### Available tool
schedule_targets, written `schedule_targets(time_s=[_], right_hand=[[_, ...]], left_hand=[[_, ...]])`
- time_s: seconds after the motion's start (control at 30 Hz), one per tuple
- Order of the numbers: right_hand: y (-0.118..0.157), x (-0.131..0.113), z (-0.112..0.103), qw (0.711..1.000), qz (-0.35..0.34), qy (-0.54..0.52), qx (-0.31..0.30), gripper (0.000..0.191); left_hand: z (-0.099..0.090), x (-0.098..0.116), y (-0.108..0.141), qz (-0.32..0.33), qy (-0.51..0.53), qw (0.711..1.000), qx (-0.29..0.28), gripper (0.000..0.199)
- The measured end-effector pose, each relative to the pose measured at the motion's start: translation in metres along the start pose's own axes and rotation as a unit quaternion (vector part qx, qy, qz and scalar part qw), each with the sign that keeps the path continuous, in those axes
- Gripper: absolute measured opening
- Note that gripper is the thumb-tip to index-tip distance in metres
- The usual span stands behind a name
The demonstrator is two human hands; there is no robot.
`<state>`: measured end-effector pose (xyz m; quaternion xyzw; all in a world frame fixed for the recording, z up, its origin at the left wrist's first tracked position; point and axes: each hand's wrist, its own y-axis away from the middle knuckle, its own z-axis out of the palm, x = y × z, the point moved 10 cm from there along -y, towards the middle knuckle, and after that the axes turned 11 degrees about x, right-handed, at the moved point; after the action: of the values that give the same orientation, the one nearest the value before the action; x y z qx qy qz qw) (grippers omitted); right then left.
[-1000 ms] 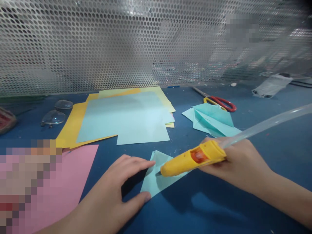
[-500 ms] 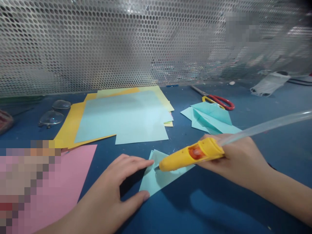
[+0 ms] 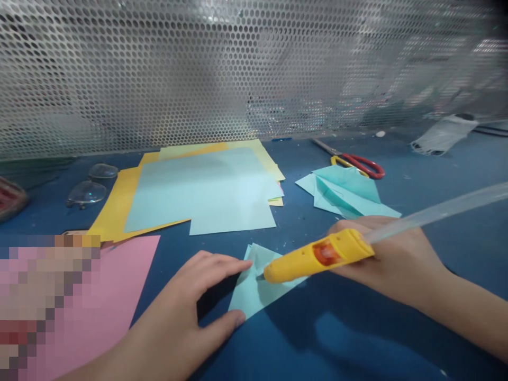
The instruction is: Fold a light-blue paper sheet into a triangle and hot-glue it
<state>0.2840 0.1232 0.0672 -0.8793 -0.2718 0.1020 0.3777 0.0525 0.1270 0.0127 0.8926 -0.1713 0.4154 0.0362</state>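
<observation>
A small folded light-blue paper (image 3: 254, 296) lies on the blue table, low in the middle. My left hand (image 3: 198, 301) rests at its left side, fingers apart, with the index fingertip on the upper part and the thumb at the lower corner. My right hand (image 3: 392, 259) is closed around a yellow glue gun (image 3: 301, 261) with a clear glue stick (image 3: 444, 211) in its back end. The gun's nozzle points left, at the paper's surface near my left index fingertip. Most of my right fingers are hidden behind the gun.
Large light-blue (image 3: 206, 190) and yellow sheets (image 3: 107, 211) lie behind; pink paper (image 3: 119, 296) is at left, beside a pixelated area. Glasses (image 3: 87, 191) stand at far left. Folded teal paper (image 3: 345, 190), scissors (image 3: 365, 165) and a white item (image 3: 444, 135) lie right, before a perforated metal panel (image 3: 222, 69).
The glue gun in my right hand has shifted slightly right and down over the folded paper. My left hand keeps its place on the paper. The view has moved a little.
</observation>
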Motion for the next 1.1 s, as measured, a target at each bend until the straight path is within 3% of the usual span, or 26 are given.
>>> schedule_targets(time_s=[0.37, 0.5, 0.73, 0.93, 1.1], right_hand=[[-0.013, -0.006, -0.007, 0.999, -0.033, -0.008, -0.009, 0.047], [-0.011, -0.004, -0.004, 0.999, -0.035, -0.016, -0.021, 0.051], [-0.007, 0.004, -0.004, 0.999, -0.034, -0.002, -0.005, 0.047], [-0.006, 0.005, -0.003, 0.999, -0.042, -0.005, -0.018, 0.049], [-0.007, 0.006, -0.004, 0.999, -0.038, -0.003, -0.006, 0.048]], left_hand=[[0.000, -0.001, 0.000, -0.022, 0.001, 1.000, -0.002, 0.045], [-0.004, -0.003, 0.001, -0.028, 0.003, 0.999, 0.021, 0.044], [0.001, -0.004, 0.000, -0.002, -0.017, 1.000, -0.017, 0.042], [-0.006, -0.005, 0.001, -0.037, 0.002, 0.999, 0.031, 0.041], [0.000, -0.003, 0.002, -0.021, -0.006, 1.000, -0.001, 0.042]])
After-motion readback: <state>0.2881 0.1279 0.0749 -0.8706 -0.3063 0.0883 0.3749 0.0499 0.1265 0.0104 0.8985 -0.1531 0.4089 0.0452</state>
